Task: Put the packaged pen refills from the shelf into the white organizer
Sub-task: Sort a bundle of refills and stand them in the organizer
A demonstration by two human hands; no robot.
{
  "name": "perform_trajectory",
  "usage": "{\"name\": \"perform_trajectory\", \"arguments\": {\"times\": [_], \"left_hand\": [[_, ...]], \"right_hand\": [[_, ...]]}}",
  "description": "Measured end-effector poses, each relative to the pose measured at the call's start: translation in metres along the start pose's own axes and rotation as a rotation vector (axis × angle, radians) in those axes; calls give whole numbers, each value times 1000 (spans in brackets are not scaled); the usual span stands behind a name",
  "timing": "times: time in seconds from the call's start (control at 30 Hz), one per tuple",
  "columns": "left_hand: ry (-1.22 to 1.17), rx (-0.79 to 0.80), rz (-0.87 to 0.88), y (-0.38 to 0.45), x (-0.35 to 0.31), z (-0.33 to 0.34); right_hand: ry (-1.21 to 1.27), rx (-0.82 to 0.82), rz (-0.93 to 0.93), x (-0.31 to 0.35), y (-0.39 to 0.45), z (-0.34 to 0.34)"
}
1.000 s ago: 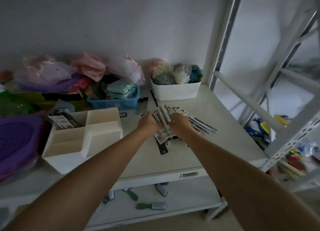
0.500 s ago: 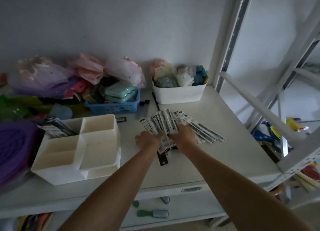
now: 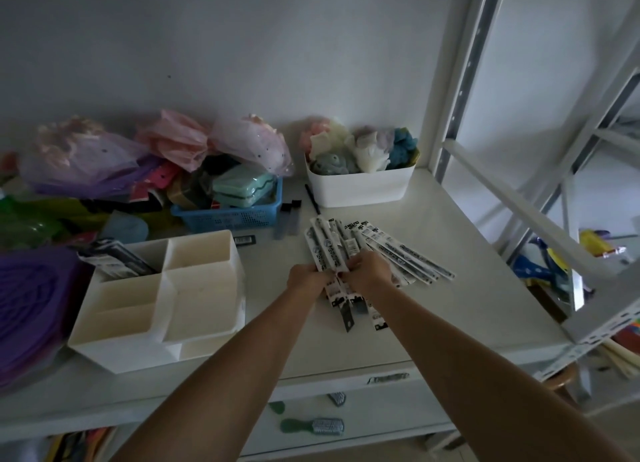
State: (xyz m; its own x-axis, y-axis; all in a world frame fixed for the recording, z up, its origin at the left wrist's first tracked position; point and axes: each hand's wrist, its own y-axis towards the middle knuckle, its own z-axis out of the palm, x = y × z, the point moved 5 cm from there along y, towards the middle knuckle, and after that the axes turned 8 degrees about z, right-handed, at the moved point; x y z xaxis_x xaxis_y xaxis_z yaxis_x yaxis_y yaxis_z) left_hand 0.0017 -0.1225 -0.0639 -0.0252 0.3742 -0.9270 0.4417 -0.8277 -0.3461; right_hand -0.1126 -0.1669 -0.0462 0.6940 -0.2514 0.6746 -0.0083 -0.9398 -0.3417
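On the white shelf [image 3: 433,323], both hands meet over a fanned bundle of packaged pen refills [image 3: 346,250]. Left hand [image 3: 306,279] and right hand [image 3: 369,271] each grip the packs. More refills stand in the back-left compartment of the white organizer [image 3: 207,323], left of the hands.

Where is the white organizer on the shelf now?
In the head view, the white organizer stands on the left part of the shelf, in front of the blue basket and left of both hands.
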Motion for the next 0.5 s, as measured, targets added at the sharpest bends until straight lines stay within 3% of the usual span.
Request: {"name": "perform_trajectory", "arguments": {"times": [0.17,0.5], "left_hand": [[-118,74,34,-11,-6,1],[-45,71,178,-21,-21,-16]], "right_hand": [[123,0,20,4,-5,-2],[279,61,-4,14,-29,4]]}}
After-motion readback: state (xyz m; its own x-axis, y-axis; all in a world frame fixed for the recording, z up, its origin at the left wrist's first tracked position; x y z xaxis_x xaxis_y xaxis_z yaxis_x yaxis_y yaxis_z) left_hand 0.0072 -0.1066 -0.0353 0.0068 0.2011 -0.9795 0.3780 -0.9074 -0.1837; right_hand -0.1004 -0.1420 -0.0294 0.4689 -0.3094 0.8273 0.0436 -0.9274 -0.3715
